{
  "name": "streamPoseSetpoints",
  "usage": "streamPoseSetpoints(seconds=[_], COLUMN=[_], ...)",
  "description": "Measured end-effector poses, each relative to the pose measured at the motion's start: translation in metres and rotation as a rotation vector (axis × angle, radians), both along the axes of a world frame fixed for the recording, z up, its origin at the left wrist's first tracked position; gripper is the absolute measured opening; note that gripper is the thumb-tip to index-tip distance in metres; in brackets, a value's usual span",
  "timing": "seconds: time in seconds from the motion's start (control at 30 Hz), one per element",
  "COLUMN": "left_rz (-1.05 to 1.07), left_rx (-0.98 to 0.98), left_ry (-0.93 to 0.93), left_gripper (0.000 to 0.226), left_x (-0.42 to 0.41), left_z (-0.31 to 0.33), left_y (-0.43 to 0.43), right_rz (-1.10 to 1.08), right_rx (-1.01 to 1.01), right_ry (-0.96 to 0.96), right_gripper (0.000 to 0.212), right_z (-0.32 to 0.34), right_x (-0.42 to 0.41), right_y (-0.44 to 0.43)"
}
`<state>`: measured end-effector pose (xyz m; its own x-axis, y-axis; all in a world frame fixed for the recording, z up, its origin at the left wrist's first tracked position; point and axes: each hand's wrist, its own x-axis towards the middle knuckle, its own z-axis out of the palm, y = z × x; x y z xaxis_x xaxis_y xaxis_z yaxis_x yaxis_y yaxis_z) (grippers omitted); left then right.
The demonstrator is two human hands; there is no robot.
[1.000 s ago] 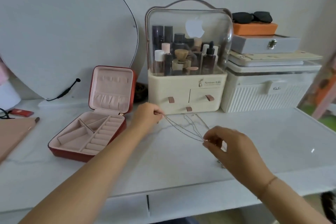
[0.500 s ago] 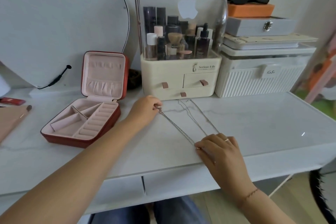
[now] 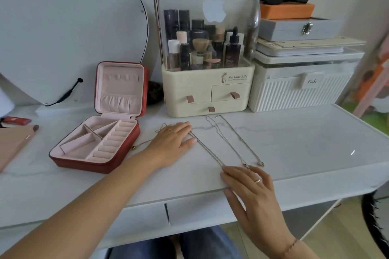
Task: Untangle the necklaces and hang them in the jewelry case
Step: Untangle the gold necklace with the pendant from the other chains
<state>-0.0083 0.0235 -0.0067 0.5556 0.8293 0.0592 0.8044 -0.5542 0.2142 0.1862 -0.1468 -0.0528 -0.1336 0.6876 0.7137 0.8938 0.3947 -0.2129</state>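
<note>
Necklaces lie before the organizer reading "Serious Life" (Apple sticker above).

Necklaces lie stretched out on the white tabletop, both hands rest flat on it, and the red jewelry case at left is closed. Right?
No: the head view shows the red jewelry case open, lid upright. The necklaces do lie on the white tabletop, with the left hand and right hand flat on it.

Got a thin gold ring on the left hand, slim pale ring on the right hand, fine reddish bracelet on that wrist, and blue jeans.
</note>
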Motion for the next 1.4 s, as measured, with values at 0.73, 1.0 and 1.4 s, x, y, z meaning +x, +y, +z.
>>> streamPoseSetpoints(seconds=[0.73, 1.0, 1.4], left_rz=[-0.039, 0.227, 0.304], left_rx=[0.046, 0.422, 0.318], left_ry=[-0.042, -0.263, -0.409], left_gripper=[0.060, 0.035, 0.040], left_x=[0.036, -0.060, -0.097], left_z=[0.013, 0.021, -0.026], left_y=[0.008, -0.060, -0.121], right_rz=[-0.034, 0.066, 0.208], right_rx=[0.035, -0.076, -0.513], right_ry=[0.047, 0.011, -0.125], right_gripper=[0.038, 0.037, 0.045], right_z=[-0.011, 0.028, 0.049], right_x=[-0.001, -0.059, -0.160], right_y=[-0.006, 0.017, 0.112])
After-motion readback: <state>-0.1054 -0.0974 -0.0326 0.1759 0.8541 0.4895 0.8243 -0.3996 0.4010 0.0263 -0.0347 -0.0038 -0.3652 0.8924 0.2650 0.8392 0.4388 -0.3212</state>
